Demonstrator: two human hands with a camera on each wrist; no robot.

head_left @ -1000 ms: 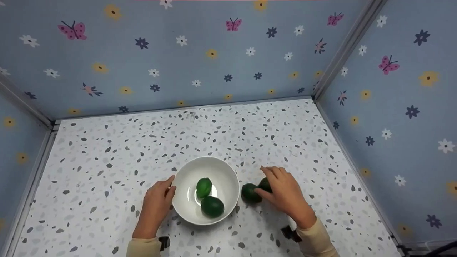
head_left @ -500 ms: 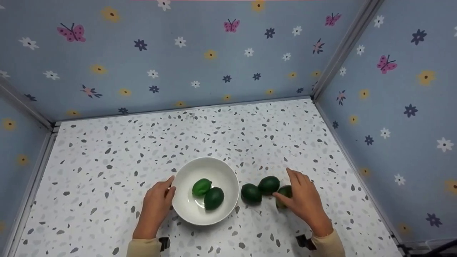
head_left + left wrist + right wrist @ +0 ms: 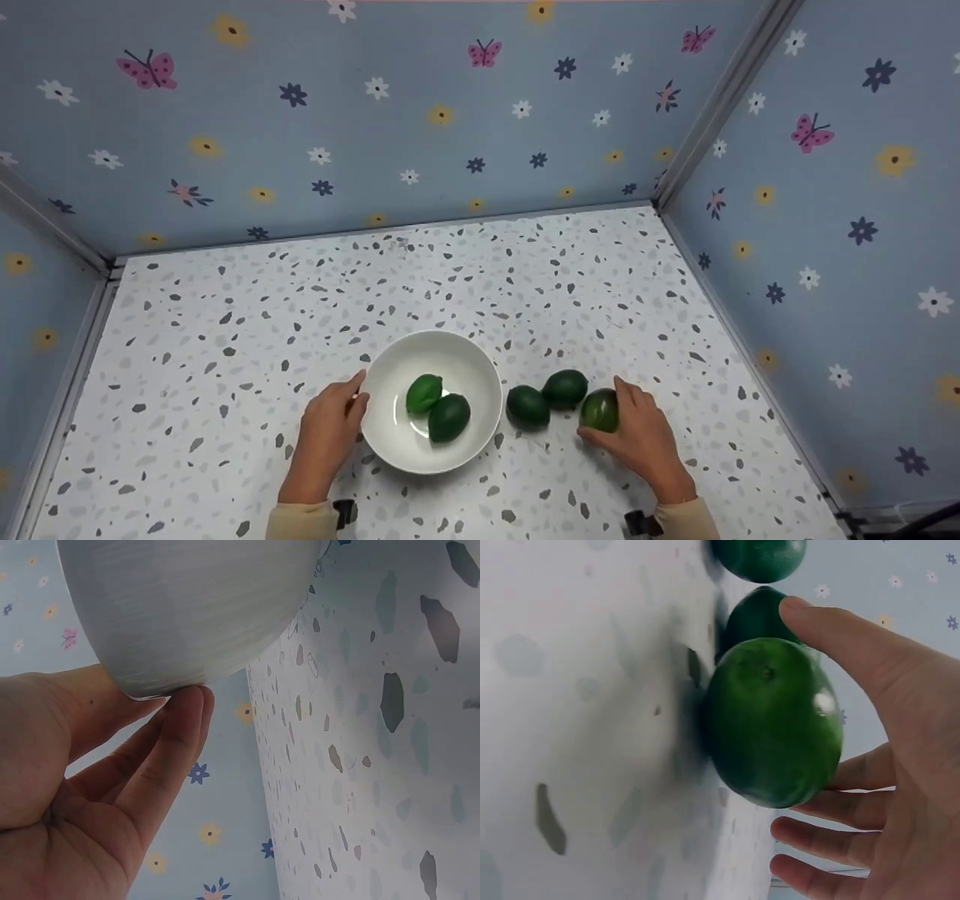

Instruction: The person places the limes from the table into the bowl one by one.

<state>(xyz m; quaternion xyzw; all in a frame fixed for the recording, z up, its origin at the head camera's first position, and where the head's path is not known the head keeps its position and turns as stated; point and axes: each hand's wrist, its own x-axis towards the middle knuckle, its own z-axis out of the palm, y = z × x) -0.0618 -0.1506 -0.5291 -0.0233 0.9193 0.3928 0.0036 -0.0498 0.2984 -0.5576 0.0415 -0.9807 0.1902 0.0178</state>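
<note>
My left hand [image 3: 330, 416] holds the left side of a white bowl [image 3: 397, 360], thumb and fingertips meeting at its edge. The bowl's outer wall [image 3: 187, 607] fills the top of the left wrist view. Inside lie a brighter green lime [image 3: 424, 394] and a dark green lime [image 3: 449, 418], touching. At the right, my right hand [image 3: 641, 439] is spread around a green lime [image 3: 599, 410] on the table. In the right wrist view the thumb [image 3: 832, 630] looks apart from this lime [image 3: 772, 724]; the fingertips behind it are partly hidden.
Two more dark green limes, one close to the bowl [image 3: 528, 406] and one just behind it [image 3: 565, 388], sit between the bowl and my right hand. The speckled white table [image 3: 375, 285] is bounded by blue patterned panels [image 3: 412, 97] at the back and sides.
My right hand has moved right with a lime, which now rests beside the other two. The limes in the bowl have shifted against each other. My left hand has stayed in place.
</note>
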